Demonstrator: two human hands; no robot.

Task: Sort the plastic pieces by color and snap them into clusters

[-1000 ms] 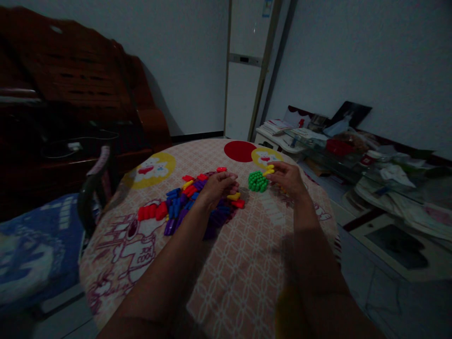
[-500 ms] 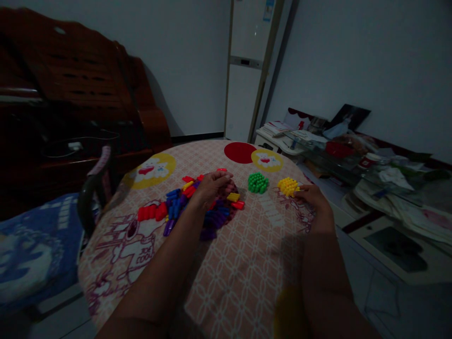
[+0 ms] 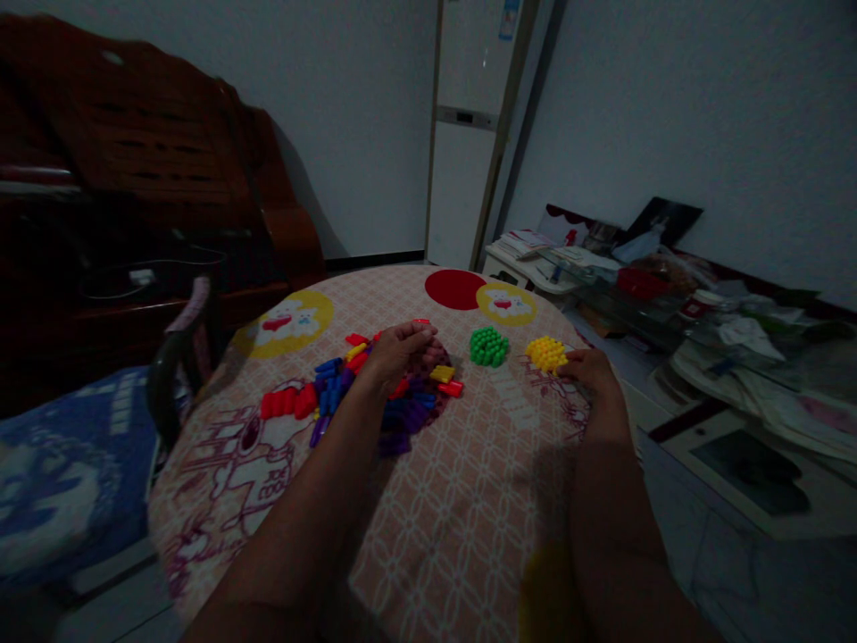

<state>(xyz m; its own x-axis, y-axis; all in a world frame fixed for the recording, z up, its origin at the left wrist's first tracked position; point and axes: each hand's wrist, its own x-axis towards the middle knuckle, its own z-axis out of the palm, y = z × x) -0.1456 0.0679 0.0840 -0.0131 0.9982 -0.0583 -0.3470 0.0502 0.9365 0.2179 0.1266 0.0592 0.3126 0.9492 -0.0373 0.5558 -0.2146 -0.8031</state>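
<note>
My left hand [image 3: 403, 350] hovers over a loose pile of bullet-shaped plastic building blocks [image 3: 330, 393] in blue, purple, red and yellow. Its fingers are curled in; whatever they may hold is hidden. At the right, my right hand [image 3: 589, 371] pinches the near right edge of a knobby cluster of yellow building blocks [image 3: 545, 354]. Between the hands stands a similar cluster of green building blocks [image 3: 488, 346], touched by neither. A short row of red blocks [image 3: 289, 402] lies at the pile's left end.
All the blocks rest on a round table with a patterned pink cloth [image 3: 461, 518]. A chair with a blue cushion [image 3: 73, 473] stands at the left. To the right, a cluttered glass-topped cabinet [image 3: 643, 313] runs beside the table. A wooden bench [image 3: 153, 161] is behind.
My right hand has shifted very slightly at the yellow cluster's edge. My left hand has barely moved over the pile, and the clusters stand where they were.
</note>
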